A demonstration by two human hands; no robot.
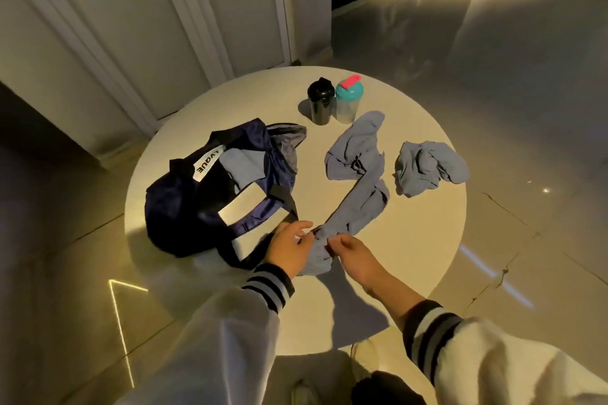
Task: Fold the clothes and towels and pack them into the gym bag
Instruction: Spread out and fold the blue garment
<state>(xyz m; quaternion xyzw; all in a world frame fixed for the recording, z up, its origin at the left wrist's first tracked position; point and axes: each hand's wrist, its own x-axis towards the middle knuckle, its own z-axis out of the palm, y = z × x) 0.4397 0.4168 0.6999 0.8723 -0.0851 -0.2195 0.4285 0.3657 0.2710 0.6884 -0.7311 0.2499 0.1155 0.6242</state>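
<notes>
A long grey-blue garment (357,171) stretches from the bottles down to the table's near edge. My left hand (289,248) and my right hand (348,253) both pinch its near end, side by side. A navy gym bag (197,207) lies open on the left of the round white table (424,233), with a folded grey-blue piece (235,164) inside it. A second crumpled grey-blue cloth (429,168) lies on the right of the table, apart from both hands.
A black bottle (320,102) and a teal-lidded shaker (347,100) stand together at the table's far side. White doors rise behind the table on the left. The bag's strap (237,256) loops over the near table edge beside my left hand.
</notes>
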